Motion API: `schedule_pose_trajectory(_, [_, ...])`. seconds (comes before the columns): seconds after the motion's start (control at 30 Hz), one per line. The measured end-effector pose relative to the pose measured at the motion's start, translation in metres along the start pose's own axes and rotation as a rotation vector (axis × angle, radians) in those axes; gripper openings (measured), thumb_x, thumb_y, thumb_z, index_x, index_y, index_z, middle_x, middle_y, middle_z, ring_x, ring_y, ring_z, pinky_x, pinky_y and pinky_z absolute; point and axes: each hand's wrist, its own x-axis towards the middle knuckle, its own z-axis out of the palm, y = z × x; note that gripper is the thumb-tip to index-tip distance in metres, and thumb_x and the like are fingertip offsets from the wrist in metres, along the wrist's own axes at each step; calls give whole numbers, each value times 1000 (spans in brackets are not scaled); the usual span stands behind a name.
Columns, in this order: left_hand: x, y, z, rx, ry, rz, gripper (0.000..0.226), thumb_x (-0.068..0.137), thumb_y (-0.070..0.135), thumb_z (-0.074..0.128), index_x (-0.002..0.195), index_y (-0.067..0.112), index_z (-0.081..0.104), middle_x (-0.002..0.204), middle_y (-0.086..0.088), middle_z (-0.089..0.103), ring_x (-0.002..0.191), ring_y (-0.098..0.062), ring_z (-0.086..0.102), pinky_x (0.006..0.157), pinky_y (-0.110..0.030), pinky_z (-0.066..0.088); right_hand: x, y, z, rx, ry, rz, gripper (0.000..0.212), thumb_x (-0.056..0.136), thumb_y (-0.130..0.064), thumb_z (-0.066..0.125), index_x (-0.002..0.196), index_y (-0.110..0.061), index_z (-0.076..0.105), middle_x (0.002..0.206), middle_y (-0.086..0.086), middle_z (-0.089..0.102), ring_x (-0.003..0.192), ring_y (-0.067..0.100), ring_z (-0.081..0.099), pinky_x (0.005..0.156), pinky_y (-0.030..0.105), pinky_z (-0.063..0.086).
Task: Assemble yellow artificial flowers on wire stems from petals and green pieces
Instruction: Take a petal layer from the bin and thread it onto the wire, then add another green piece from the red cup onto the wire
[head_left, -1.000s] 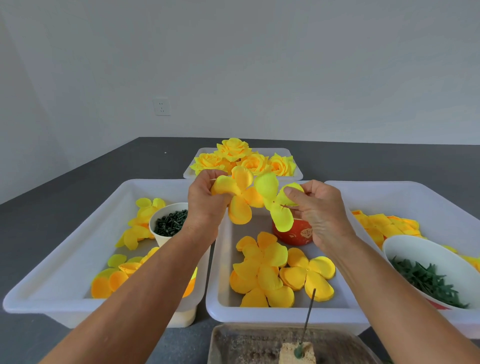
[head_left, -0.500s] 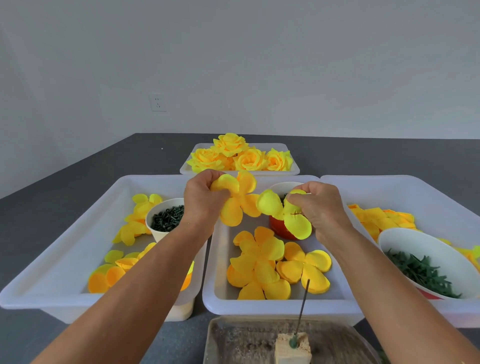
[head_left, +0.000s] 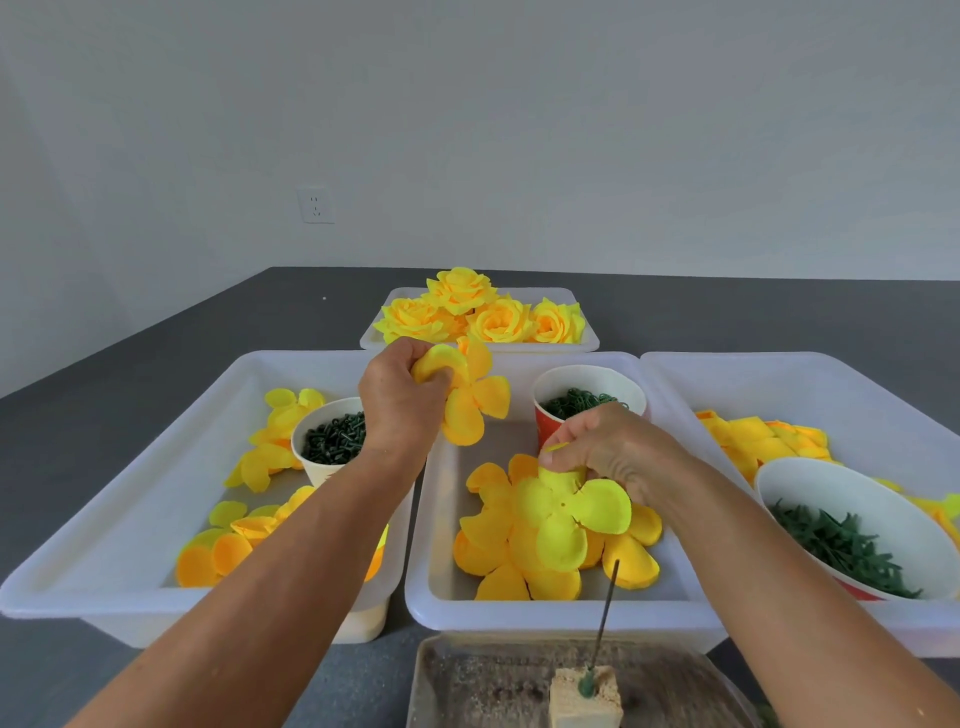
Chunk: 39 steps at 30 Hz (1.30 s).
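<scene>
Left hand (head_left: 400, 400) grips orange-yellow petal piece (head_left: 470, 397), fingers curled round one lobe – piece held above middle tray (head_left: 441, 597), flat face turned right, lobes fanned out.
Right hand (head_left: 608, 452) pinches edge of lemon-yellow petal piece (head_left: 563, 514) – four rounded lobes, small centre hole, face tilted toward camera, low over loose petals in tray.
Wire stem (head_left: 605, 608) upright in foam block (head_left: 584, 699), leaning slightly right at top.
</scene>
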Motion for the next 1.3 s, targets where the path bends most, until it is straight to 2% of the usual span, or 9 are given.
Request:
schedule_pose_trajectory(0.2, [-2,-1,2,0,-100,-20,15,80,3,65,86,16,61,86,-6,64,85,-30,62,76,-48,55,-1,-1,7,-418,-97,-35,27,80,-12,72,106,-6,69,89,7,59,83,17,52,74,26,43])
schedule_pose_trajectory(0.4, [-3,-3,2,24,-165,-36,18,78,3,67,87,18,61,87,-8,65,84,-29,63,76,-46,55,-2,-1,4,-378,-88,-12,25,77,-7,73,101,-5,70,91,10,64,81,19,55,70,28,45])
schedule_pose_trajectory(0.57, [-8,1,4,45,-301,-28,17,80,4,67,90,17,61,91,-10,65,83,-28,63,75,-41,55,0,-1,-10,-507,-73,50,37,76,-11,75,110,1,66,109,15,67,101,26,64,91,37,52])
schedule_pose_trajectory(0.77, [-15,3,7,394,-538,277,12,86,15,63,94,9,69,81,3,60,74,-13,52,57,-15,32,-2,3,-10,-701,-102,98,36,71,-26,79,94,-3,65,85,8,63,79,23,62,73,32,52])
schedule_pose_trajectory(0.9, [-21,4,10,475,-638,360,19,84,22,65,83,3,69,78,-11,66,69,-21,56,62,-24,41,5,7,-8,-693,22,55,28,69,-26,77,72,-8,56,63,5,58,62,22,60,59,29,50])
schedule_pose_trajectory(0.97, [-21,4,9,422,-648,370,16,83,21,67,85,6,71,84,-9,69,77,-22,62,73,-33,49,8,7,-7,-697,118,10,31,71,-27,75,80,-9,52,64,3,52,63,21,54,56,28,44])
schedule_pose_trajectory(1.1, [-23,8,7,319,-577,380,15,82,12,69,96,10,72,95,0,69,87,-13,62,82,-27,48,10,2,-12,-664,235,-91,32,75,-29,70,97,-10,57,81,5,51,77,23,50,62,28,38])
schedule_pose_trajectory(1.23, [-23,30,10,343,-560,486,9,82,5,68,88,5,74,84,-2,69,69,5,60,69,-8,44,-3,-4,-28,-541,263,-135,22,78,-24,65,73,-12,48,67,1,54,70,20,52,46,23,35])
schedule_pose_trajectory(1.3, [-22,50,16,328,-556,509,7,82,3,68,85,4,74,79,0,68,65,6,60,65,-2,42,-11,-3,-37,-483,278,-145,17,77,-21,66,77,-6,59,80,6,65,76,20,59,55,27,47])
